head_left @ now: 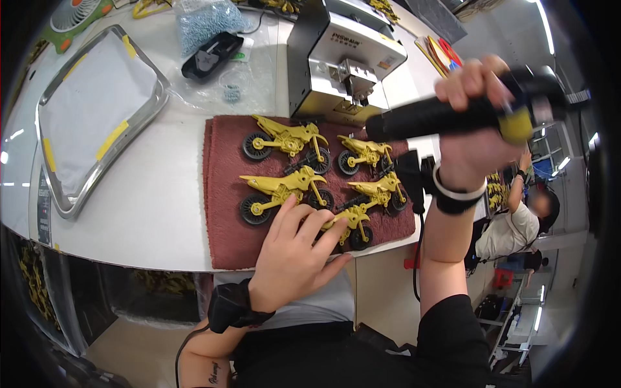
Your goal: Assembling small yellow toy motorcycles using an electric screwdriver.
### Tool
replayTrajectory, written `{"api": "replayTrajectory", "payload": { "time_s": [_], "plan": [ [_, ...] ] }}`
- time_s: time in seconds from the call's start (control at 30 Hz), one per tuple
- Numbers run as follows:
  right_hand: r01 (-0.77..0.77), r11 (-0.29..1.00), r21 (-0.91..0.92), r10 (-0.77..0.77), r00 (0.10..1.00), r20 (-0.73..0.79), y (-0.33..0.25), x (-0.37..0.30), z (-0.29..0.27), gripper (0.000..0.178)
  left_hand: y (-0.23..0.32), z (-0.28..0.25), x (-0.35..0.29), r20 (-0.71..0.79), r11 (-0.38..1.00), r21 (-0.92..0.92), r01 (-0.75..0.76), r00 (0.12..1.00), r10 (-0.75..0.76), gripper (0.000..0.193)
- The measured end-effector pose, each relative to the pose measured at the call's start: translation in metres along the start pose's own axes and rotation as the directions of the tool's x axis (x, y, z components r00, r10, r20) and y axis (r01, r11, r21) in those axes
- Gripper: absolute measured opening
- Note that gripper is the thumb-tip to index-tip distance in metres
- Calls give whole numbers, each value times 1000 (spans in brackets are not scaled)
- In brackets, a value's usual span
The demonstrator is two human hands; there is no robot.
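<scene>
Several yellow toy motorcycles with black wheels lie on a folded reddish-brown towel (223,226). Over the lower ones my left hand (301,249) is spread, its fingertips at the left middle motorcycle (275,187) and at the nearest motorcycle (349,223). My right hand (479,110) is raised on the right, fingers wrapped round a black electric screwdriver (453,118) with a yellow patch. The screwdriver lies sideways above the towel's right side, apart from the motorcycles, and is blurred by motion. Two more motorcycles (284,137) (365,152) stand in the back row.
Behind the towel is a black and silver screw feeder (343,58). On the left rests a metal tray (162,97) lined with white paper. A bag of blue pellets (210,26) and a black device (212,57) lie at the back. A co-worker (511,236) is at the far right.
</scene>
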State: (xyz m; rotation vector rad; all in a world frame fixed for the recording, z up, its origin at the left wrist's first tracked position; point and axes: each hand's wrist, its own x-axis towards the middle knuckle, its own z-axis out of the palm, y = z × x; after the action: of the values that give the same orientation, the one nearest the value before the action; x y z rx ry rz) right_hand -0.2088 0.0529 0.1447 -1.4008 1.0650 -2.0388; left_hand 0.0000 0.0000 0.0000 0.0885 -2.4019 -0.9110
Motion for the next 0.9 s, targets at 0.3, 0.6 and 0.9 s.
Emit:
{"api": "replayTrajectory", "payload": {
  "time_s": [0.3,0.6,0.9],
  "plan": [
    [-130,988,-85,136,988,67,-48,-95,37,30,1,4,0,-29,1000,18,13,1000,-13,35],
    [-114,992,-56,115,993,12,-27,-106,45,26,2,3,1,27,998,50,31,999,-33,35],
    [-300,948,-104,314,933,175,-16,-120,21,24,11,5,3,36,981,167,95,994,-103,33]
  ]
}}
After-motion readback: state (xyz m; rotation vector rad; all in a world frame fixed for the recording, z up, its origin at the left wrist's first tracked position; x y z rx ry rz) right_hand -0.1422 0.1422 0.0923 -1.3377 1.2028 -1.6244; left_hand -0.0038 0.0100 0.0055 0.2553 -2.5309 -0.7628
